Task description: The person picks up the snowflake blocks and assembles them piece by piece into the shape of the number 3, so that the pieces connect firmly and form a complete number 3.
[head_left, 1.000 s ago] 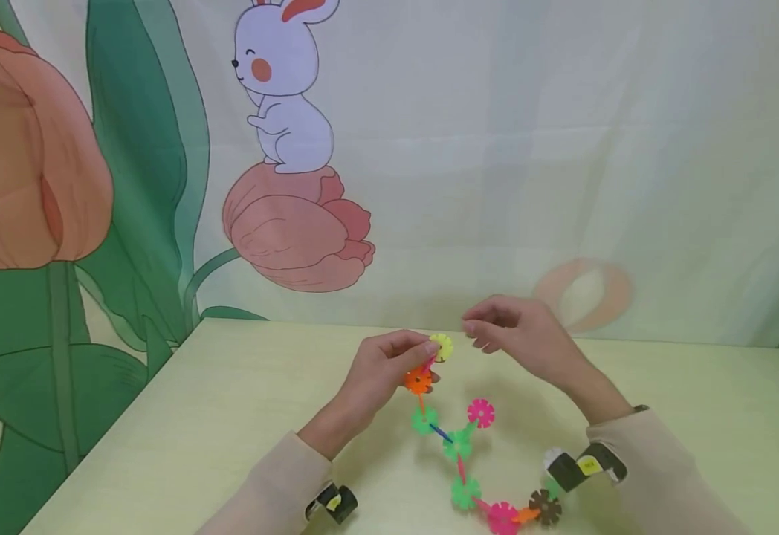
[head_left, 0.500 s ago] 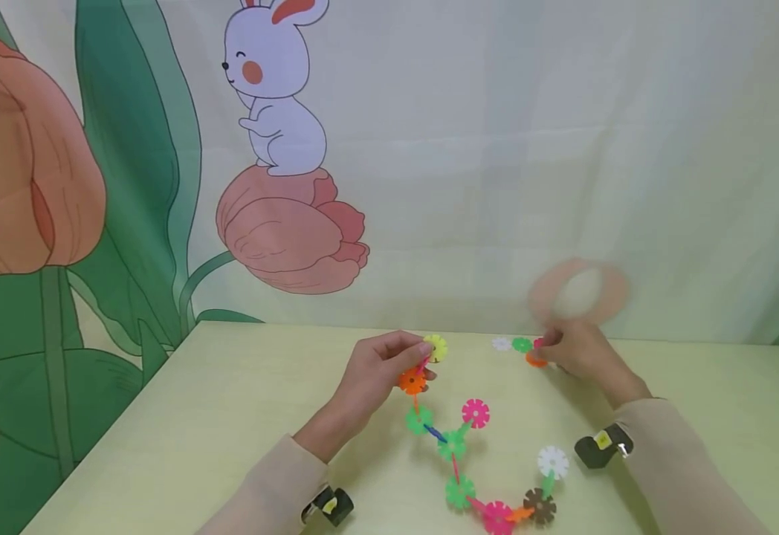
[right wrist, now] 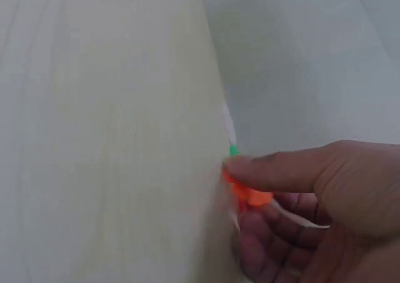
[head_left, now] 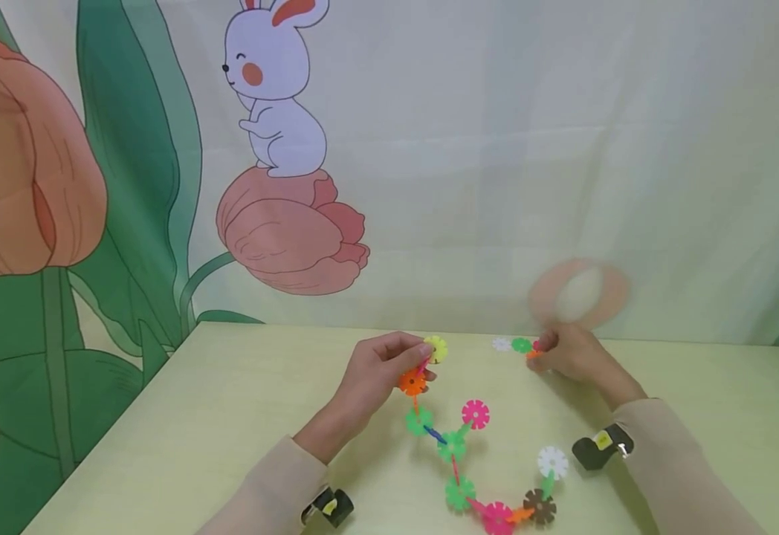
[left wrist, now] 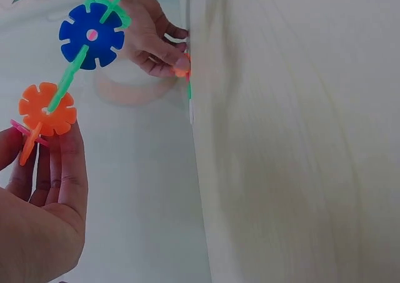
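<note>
We are gripping the linked disc chain [head_left: 452, 446] near its far end in our left hand [head_left: 377, 371], its length stretching toward us over the table [head_left: 229, 423]. Our right hand [head_left: 577, 358] is pinching an orange disc [right wrist: 256, 196] near the far edge, beside a green disc [head_left: 522, 345].

Pale table [head_left: 229, 423], white disc [head_left: 500, 344], green disc [head_left: 522, 345]

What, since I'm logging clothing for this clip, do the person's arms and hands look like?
The left sleeve and right sleeve are long and plain pale beige. The left black device and right black device, both small, sit near the cuffs, each with a yellow patch. The left hand and right hand wear no gloves.
</note>
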Tool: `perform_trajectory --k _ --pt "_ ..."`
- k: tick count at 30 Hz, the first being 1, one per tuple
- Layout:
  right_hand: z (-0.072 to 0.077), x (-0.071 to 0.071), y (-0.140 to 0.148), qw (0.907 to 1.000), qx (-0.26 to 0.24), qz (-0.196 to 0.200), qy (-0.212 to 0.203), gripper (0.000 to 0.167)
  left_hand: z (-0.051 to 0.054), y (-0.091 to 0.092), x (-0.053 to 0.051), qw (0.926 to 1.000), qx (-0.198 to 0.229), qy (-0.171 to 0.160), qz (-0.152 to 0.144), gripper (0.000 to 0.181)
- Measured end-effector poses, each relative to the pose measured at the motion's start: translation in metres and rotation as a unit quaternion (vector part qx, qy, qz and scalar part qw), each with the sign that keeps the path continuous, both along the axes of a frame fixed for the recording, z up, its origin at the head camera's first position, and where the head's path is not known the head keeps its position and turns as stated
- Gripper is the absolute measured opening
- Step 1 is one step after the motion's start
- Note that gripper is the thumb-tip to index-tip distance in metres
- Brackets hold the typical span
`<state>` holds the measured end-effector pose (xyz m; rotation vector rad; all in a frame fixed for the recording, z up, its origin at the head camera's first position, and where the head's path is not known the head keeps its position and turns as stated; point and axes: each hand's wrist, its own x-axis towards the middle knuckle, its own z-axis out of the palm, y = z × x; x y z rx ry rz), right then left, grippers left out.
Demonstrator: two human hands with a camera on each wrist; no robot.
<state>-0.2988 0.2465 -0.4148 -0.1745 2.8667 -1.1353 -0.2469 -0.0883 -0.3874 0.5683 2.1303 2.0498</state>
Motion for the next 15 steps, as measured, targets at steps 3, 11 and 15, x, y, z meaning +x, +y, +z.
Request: perform_trajectory --k 3,11,15 --pt "0.009 0.002 -0.01 0.998 -0.057 0.022 0.017 0.022 -0.001 -0.001 0.001 1.0 0.003 0.0 -0.001 0.023" --pt "0.061 0.03 -0.053 0.9773 -0.128 0.119 0.12 0.013 0.0 0.0 0.001 1.0 0.008 0.001 -0.003 0.024" --pt "0.07 0.04 -0.069 0.9588 -0.149 0.179 0.162 0.008 0.001 0.001 0.001 0.9998 0.017 -0.003 -0.004 0.024"
